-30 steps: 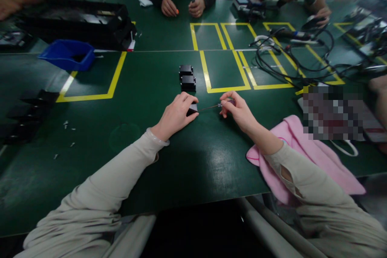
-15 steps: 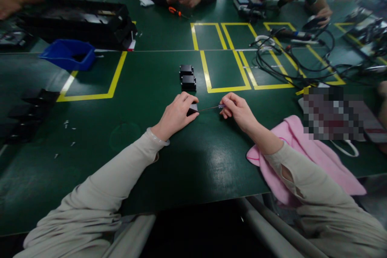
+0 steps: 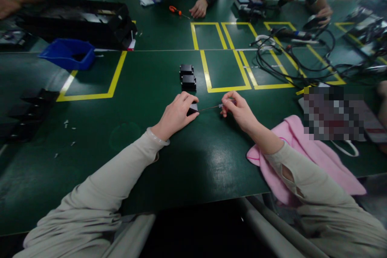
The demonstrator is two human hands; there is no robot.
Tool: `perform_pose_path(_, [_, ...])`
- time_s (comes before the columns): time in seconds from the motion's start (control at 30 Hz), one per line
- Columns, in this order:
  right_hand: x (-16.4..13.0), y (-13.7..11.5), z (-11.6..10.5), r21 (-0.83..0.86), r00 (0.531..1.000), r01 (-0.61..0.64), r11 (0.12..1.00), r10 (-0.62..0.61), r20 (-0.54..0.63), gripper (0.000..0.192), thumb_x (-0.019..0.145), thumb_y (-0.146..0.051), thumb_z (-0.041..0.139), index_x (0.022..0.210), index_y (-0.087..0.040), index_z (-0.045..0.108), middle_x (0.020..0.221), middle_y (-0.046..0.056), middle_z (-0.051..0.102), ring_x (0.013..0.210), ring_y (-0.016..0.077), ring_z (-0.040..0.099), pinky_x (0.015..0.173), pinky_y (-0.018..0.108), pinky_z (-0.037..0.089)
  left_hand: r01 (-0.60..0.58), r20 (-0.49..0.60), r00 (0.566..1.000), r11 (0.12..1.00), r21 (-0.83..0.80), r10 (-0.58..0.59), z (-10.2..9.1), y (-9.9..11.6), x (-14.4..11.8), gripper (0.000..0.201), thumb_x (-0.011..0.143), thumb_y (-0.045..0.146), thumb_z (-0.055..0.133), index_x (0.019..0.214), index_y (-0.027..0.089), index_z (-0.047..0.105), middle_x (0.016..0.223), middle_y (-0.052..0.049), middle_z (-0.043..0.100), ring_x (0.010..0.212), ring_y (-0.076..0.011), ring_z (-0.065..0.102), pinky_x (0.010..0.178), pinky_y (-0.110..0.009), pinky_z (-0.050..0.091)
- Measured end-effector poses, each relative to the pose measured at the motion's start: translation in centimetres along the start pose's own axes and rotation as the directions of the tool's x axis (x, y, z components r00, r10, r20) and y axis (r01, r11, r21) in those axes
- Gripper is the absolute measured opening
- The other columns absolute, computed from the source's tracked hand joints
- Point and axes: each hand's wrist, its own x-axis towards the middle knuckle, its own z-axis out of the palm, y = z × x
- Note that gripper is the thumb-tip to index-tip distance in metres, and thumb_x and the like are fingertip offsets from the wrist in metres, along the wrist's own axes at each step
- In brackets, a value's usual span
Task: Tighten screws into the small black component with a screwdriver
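My left hand (image 3: 177,113) rests on the green table (image 3: 193,157) and grips a small black box part (image 3: 192,109), most of it hidden under my fingers. My right hand (image 3: 238,109) pinches the handle of a thin screwdriver (image 3: 211,107), whose metal shaft points left with its tip at the side of the black part. Two more black box parts (image 3: 187,77) sit stacked just beyond my hands, beside a yellow taped rectangle.
A pink cloth (image 3: 305,157) lies under my right forearm. A blue bin (image 3: 68,53) and black trays (image 3: 78,20) stand at the far left, small screws (image 3: 68,129) lie loose at the left, tangled cables (image 3: 290,56) at the far right. Other people's hands and an orange tool (image 3: 175,10) are across the table.
My hands have held their position; my right hand's fingers shifted slightly on the screwdriver. Across the table a person lifted their hands apart, leaving an orange tool on the table.
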Motion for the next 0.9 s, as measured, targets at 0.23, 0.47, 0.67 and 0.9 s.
perform_pose_path(0.23, [0.01, -0.12, 0.13, 0.011, 0.999, -0.024, 1.0, 0.025, -0.031, 0.026, 0.088, -0.039, 0.076, 0.086, -0.023, 0.056, 0.06, -0.007, 0.062, 0.051, 0.0094, 0.057, 0.056, 0.027, 0.048, 0.001, 0.011, 1.0, 1.0, -0.003, -0.001, -0.06, 0.07, 0.05, 0.032, 0.094, 0.025, 0.068, 0.123, 0.02, 0.055, 0.123, -0.01, 0.06, 0.111, -0.0269, 0.061, 0.086, -0.04, 0.058])
perform_pose_path(0.47, [-0.07, -0.51, 0.24, 0.023, 0.998, -0.025, 0.999, 0.026, -0.063, 0.034, 0.079, -0.045, 0.085, 0.082, -0.019, 0.063, 0.065, 0.0, 0.071, 0.055, 0.0116, 0.065, 0.06, 0.028, 0.053, -0.005, 0.004, 1.0, 1.0, -0.007, 0.006, -0.01, 0.04, 0.03, 0.032, 0.094, 0.025, 0.068, 0.123, 0.02, 0.055, 0.122, -0.01, 0.06, 0.111, -0.0269, 0.061, 0.086, -0.04, 0.057])
perform_pose_path(0.67, [0.04, -0.28, 0.25, 0.003, 1.0, -0.002, 1.0, 0.002, -0.014, 0.031, 0.093, -0.048, 0.071, 0.083, -0.021, 0.058, 0.062, -0.003, 0.068, 0.054, 0.011, 0.064, 0.059, 0.028, 0.051, -0.006, 0.002, 1.0, 1.0, -0.017, 0.006, -0.08, 0.11, 0.06, 0.031, 0.094, 0.025, 0.068, 0.123, 0.02, 0.055, 0.123, -0.01, 0.06, 0.111, -0.0265, 0.061, 0.085, -0.039, 0.057])
perform_pose_path(0.9, [0.18, 0.03, -0.07, 0.009, 1.0, 0.019, 1.0, -0.019, 0.01, 0.025, 0.092, -0.041, 0.073, 0.09, -0.022, 0.057, 0.065, -0.004, 0.068, 0.058, 0.0115, 0.065, 0.064, 0.029, 0.054, 0.002, 0.004, 1.0, 1.0, 0.004, -0.002, 0.06, 0.0, 0.06, 0.033, 0.094, 0.024, 0.07, 0.123, 0.019, 0.055, 0.122, -0.01, 0.061, 0.111, -0.0265, 0.061, 0.086, -0.039, 0.057])
